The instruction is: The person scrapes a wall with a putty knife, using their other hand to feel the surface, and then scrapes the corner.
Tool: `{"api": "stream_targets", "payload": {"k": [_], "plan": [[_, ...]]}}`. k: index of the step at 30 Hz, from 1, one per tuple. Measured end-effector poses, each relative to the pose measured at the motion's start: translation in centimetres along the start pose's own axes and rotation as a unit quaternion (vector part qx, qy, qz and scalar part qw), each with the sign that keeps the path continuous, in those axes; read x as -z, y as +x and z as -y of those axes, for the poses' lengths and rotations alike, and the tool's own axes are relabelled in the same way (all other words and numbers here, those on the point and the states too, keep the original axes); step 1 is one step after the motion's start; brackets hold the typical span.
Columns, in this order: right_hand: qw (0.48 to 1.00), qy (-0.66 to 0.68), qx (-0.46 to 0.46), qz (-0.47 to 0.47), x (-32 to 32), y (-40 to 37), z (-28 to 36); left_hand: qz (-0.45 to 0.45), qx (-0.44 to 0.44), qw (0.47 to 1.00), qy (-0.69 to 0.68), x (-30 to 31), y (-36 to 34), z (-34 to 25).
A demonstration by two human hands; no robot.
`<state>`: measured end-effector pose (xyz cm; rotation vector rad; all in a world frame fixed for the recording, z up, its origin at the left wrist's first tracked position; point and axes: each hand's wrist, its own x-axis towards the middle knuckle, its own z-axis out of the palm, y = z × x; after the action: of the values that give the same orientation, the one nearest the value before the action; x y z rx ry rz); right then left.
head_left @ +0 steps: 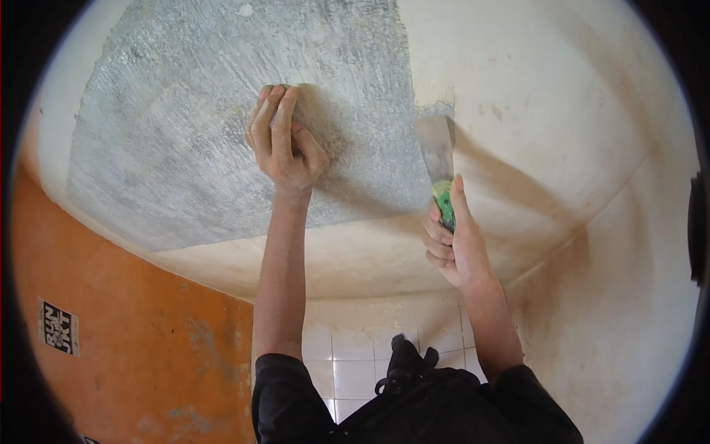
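Note:
In my right hand (458, 248) is a putty knife (435, 152), its green handle in my closed fingers and my thumb stretched along it. Its wide metal blade points up and lies at the right border of the grey scraped patch (200, 148) on the wall, beside the cream paint (518, 81). My left hand (285, 140) is up at the grey patch, dusty, with its fingers curled. What those fingers hold, if anything, is hidden behind them.
An orange door or panel (140, 318) with a black-and-white sticker (58, 327) stands at the lower left. White floor tiles (353, 348) show below the wall. Another pale wall (606, 318) meets this one on the right. A dark object (697, 229) sits at the right edge.

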<state>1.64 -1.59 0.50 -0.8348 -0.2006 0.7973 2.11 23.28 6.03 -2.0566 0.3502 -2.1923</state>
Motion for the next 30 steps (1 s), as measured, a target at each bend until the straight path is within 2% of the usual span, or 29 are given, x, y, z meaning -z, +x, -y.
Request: {"api": "stream_targets", "payload": {"k": [5,8,14,16,19,20,22,24,27,30], "plan": [[1.000,0.010,0.021,-0.007,0.3,-0.2,-0.7,-0.003,0.007,1.000,-0.014,-0.1,-0.2,0.0],[0.999,0.029,-0.023,-0.005,1.3,-0.4,-1.1,0.004,0.002,1.000,-0.004,0.0,0.0,-0.1],[0.997,-0.022,0.074,0.014,-2.1,0.8,1.7,-0.006,0.000,1.000,-0.015,-0.2,-0.2,-0.1],[1.000,0.012,0.020,0.007,-1.0,0.4,0.2,-0.001,-0.006,1.000,-0.010,-0.1,0.1,-0.1],[0.999,0.033,-0.006,0.014,0.7,-0.1,-0.9,0.004,-0.006,1.000,0.002,0.0,0.1,0.2],[0.999,0.032,-0.008,0.014,1.0,0.3,-0.8,0.008,-0.006,1.000,0.000,0.1,-0.1,0.1],[0.997,0.014,0.050,0.048,-1.6,1.1,1.3,0.006,-0.002,1.000,-0.011,0.0,-0.3,-0.1],[0.996,-0.002,0.075,0.038,-2.7,1.0,2.5,-0.007,0.000,1.000,-0.018,-0.1,-0.1,-0.1],[1.000,0.018,0.009,0.020,-1.3,-0.1,1.1,0.012,-0.002,1.000,-0.005,0.3,0.0,0.0],[1.000,0.011,0.009,-0.006,-0.5,-0.2,-0.2,0.007,0.001,1.000,-0.021,0.2,-0.1,0.2]]}}
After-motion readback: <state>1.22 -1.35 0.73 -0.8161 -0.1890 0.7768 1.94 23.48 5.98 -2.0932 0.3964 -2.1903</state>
